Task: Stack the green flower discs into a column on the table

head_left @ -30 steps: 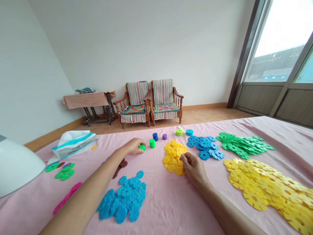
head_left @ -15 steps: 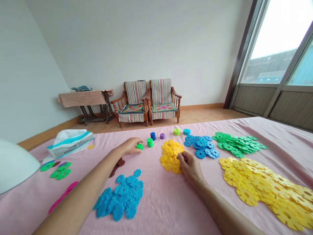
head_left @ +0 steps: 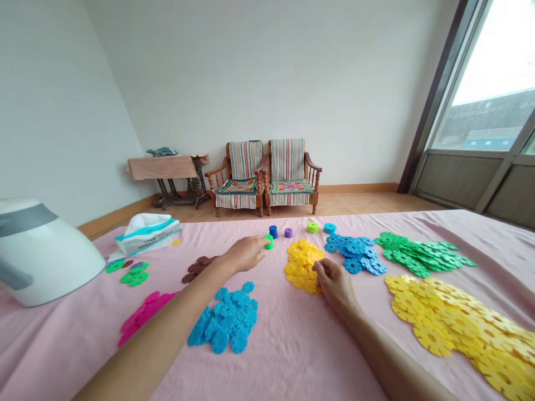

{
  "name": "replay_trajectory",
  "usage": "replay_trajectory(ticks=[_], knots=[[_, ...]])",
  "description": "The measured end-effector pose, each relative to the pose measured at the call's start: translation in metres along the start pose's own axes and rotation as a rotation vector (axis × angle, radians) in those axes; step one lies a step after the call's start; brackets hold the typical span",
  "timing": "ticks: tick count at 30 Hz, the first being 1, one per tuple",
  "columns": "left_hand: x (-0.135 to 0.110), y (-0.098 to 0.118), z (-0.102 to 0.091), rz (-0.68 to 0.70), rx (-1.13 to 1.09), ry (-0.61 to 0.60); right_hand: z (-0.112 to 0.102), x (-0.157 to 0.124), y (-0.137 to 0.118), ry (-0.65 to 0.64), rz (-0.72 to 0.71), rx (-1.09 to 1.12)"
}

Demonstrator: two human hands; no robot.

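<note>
The left hand [head_left: 246, 253] has its fingers [head_left: 258, 245] curled together around a short green stack of snowflake discs [head_left: 269, 241], which stands on the pink sheet [head_left: 267, 367] toward the far side. Just beyond and to the right, a blue stack [head_left: 273, 231], a purple stack [head_left: 288, 233], a lime stack [head_left: 312, 227] and a teal stack [head_left: 329, 228] stand apart in a loose row.

The right hand [head_left: 334, 284] is at the near right edge of a yellow disc pile [head_left: 301, 264], its fingers [head_left: 318, 268] bunched together; whether they pinch a disc cannot be told. Further right lie a blue disc pile [head_left: 353, 253], a green disc pile [head_left: 422, 255] and, nearer, a large yellow disc heap [head_left: 451, 317].

On the left lie a near blue disc pile [head_left: 225, 317], a magenta disc pile [head_left: 144, 312], a brown disc pile [head_left: 198, 268] and a small green disc group [head_left: 134, 274]. A tissue pack [head_left: 146, 234] and a white rounded appliance [head_left: 42, 250] sit at the far left. Two striped wooden armchairs [head_left: 263, 178] stand against the far wall.
</note>
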State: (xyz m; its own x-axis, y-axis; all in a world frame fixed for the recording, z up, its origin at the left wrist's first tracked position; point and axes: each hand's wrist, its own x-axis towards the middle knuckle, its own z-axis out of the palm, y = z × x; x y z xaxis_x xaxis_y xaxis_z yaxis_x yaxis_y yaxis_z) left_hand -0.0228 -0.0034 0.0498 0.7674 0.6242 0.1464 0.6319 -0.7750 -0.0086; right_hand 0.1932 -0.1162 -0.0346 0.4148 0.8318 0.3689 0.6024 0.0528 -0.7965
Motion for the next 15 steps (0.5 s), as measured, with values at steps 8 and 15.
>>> replay_trajectory(ticks=[8,15], knots=[[0.008,0.025,0.015,-0.124,0.049,-0.049,-0.002,0.001,-0.001,0.011,-0.029,-0.031],[-0.057,0.036,-0.002,-0.021,-0.049,0.011,-0.007,-0.004,-0.013,0.097,-0.082,-0.063]])
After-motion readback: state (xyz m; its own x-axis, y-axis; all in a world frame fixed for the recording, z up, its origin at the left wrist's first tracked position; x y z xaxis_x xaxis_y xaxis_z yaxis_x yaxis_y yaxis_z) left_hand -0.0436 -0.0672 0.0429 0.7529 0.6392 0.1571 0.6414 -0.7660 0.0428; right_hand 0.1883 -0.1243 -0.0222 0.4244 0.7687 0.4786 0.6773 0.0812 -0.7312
